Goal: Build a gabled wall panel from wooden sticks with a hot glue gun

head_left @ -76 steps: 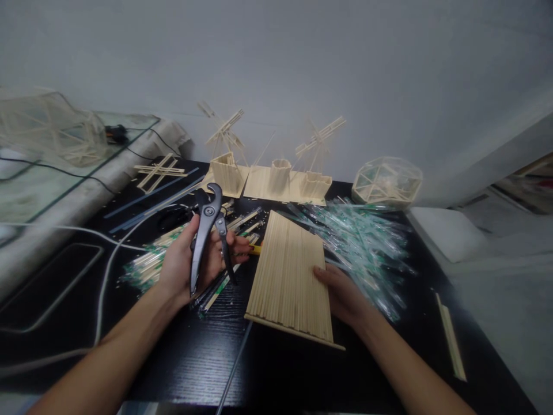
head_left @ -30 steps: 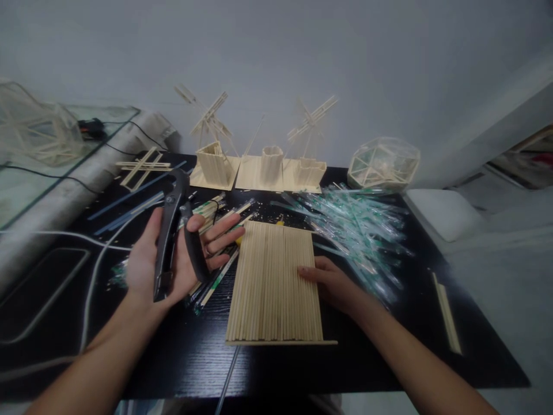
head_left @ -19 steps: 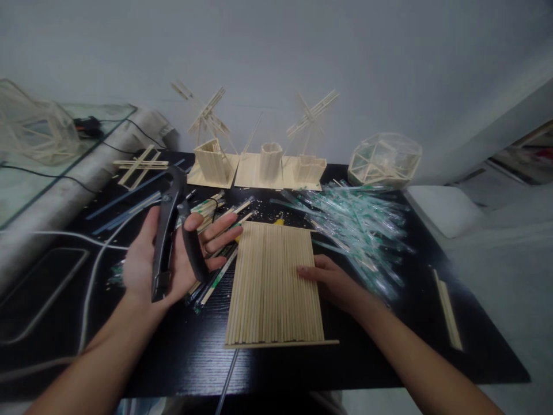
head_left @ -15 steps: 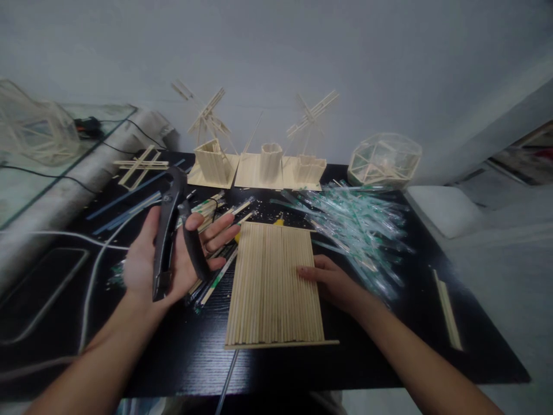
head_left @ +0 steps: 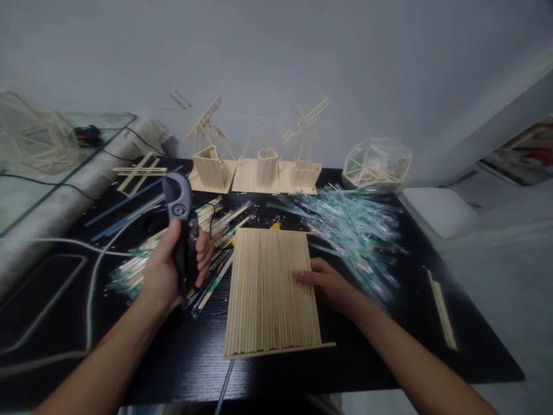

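Note:
My left hand (head_left: 166,268) is closed around the handles of black pruning shears (head_left: 180,216), whose curved jaws point up and away. In my right hand (head_left: 328,282) is a flat panel of wooden sticks (head_left: 272,294), gripped at its right edge with the thumb on top. The sticks lie side by side, with a thin crosspiece at the far end and another at the near end. That near crosspiece sticks out past the panel's right side. Behind the panel, part of a yellow tool (head_left: 275,226) shows; its kind is hidden.
Wrapped chopsticks (head_left: 138,262) lie at the left, and a heap of clear and green wrappers (head_left: 349,225) at the right. Stick-built windmill models (head_left: 211,167) stand at the back. A white cable (head_left: 91,300) crosses the left side. Loose sticks (head_left: 441,311) lie near the right edge.
My left hand has gone from an open palm under the shears to fingers wrapped round their handles, turning them upright. The panel stays in my right hand; the view has shifted slightly.

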{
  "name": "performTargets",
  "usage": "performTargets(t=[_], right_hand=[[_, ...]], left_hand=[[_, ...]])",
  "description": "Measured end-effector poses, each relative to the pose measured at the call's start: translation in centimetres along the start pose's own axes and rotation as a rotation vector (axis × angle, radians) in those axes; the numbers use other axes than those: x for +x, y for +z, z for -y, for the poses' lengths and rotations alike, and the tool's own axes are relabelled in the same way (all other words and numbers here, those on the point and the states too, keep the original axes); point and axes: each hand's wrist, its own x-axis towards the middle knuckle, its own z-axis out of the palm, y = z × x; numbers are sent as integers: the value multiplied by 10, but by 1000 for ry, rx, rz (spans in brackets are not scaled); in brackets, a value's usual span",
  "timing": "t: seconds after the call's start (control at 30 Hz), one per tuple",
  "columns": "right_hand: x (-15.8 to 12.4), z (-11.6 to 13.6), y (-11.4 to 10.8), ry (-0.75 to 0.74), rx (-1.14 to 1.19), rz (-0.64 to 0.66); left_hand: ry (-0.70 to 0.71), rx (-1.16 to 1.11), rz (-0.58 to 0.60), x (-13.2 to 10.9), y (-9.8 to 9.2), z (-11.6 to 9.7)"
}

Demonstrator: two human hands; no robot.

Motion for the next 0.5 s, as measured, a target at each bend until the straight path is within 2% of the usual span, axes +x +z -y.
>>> performTargets(t=[0.13,0.27,0.4,0.5], right_hand=[[-2,0,-1,-15,-21,20],[-2,0,-1,-60,-96,18],[-2,2,0,-106,-181,40],[-3,4,1,-117,-239,66]], left_hand=[[-37,144,-120,0,-1,5],[-50,244,-160,0,-4,10],[20,459,-207,0,-3,16],[45,535,-211,-2,-1,21]])
